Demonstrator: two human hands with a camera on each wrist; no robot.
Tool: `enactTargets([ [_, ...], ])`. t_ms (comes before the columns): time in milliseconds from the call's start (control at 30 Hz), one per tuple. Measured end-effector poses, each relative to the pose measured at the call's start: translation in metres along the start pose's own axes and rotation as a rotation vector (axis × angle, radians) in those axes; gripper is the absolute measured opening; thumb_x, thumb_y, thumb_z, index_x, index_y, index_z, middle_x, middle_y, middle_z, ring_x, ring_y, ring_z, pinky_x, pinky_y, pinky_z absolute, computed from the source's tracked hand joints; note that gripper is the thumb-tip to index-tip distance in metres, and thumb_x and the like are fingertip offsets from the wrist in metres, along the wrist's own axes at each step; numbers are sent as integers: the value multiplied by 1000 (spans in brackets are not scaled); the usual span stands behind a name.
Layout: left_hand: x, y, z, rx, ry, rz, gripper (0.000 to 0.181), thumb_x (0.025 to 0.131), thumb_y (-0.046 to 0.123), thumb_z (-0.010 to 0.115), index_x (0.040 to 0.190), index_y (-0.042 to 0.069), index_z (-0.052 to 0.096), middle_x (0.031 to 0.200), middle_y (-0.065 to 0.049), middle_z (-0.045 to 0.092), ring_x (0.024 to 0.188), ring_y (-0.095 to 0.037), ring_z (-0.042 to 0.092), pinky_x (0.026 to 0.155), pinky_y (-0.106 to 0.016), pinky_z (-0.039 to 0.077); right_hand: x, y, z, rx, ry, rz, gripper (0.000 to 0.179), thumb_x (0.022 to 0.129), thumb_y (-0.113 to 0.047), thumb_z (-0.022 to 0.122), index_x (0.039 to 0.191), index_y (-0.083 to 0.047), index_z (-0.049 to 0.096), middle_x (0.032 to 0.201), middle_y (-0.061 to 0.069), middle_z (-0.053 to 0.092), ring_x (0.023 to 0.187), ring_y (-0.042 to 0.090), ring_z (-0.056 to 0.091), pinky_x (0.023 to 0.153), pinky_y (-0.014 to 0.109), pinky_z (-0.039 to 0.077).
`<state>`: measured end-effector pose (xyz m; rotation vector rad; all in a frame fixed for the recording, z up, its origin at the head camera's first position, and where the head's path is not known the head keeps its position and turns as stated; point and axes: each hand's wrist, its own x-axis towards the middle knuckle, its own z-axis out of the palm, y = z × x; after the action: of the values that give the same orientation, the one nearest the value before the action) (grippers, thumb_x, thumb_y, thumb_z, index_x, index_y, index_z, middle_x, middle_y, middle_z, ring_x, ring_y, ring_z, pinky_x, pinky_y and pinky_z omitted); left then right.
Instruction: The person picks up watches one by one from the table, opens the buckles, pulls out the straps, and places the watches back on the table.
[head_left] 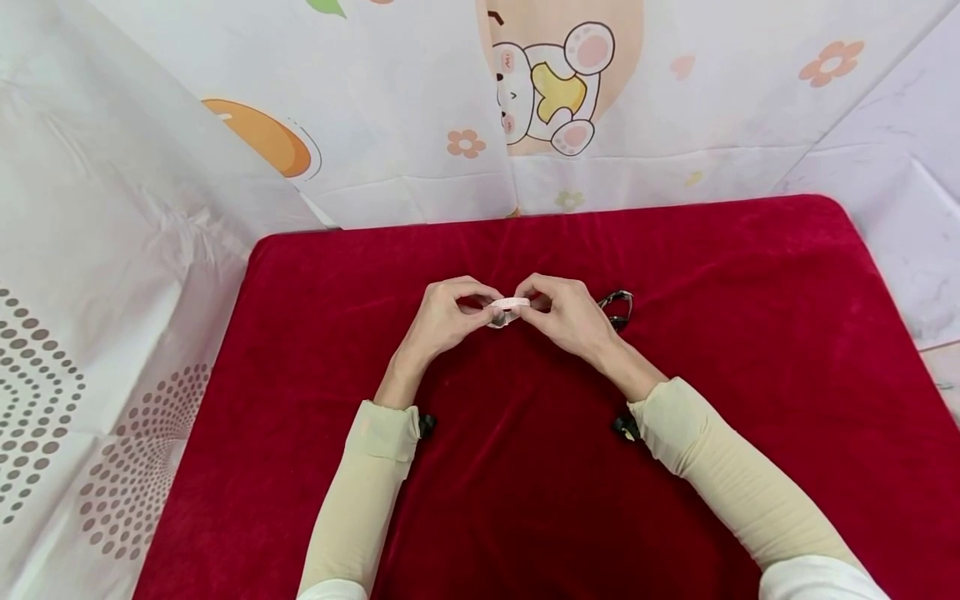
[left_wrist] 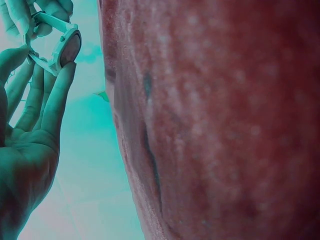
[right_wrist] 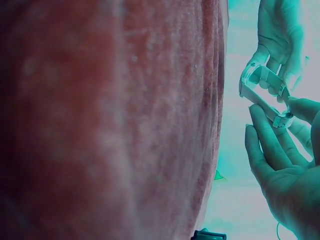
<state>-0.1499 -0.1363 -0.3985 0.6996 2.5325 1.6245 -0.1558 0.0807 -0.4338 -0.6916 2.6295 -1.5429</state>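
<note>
A wristwatch with a pale strap (head_left: 513, 302) is held up between both hands over the middle of the red cloth. My left hand (head_left: 441, 317) pinches it from the left with thumb and fingers. From the right, my right hand (head_left: 572, 317) grips the strap the same way. In the left wrist view the watch's round face (left_wrist: 71, 49) is turned sideways, with a fingertip at its case. The strap (right_wrist: 265, 104) forms a closed loop in the right wrist view, and its buckle end lies at the right hand's fingertips.
A dark, shiny loop (head_left: 619, 308), perhaps a second watch, lies on the red velvet cloth (head_left: 750, 333) just beyond the right hand. Printed white curtains (head_left: 405, 100) hang behind and to the left of the table. Small black wrist cameras (head_left: 626, 427) sit at both cuffs.
</note>
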Motion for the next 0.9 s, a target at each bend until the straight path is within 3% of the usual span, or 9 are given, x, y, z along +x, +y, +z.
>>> enactTargets([
  [900,-1,-3,-2,-26,-7,-11,13,85,-4,75,97,-6,75,94,-17,69,85,-28,68,70,-28,60,2,4,0,10,3,-24,9,90,-12,73,96,-19,70,95,-6,71,82,13,69,74,29,56],
])
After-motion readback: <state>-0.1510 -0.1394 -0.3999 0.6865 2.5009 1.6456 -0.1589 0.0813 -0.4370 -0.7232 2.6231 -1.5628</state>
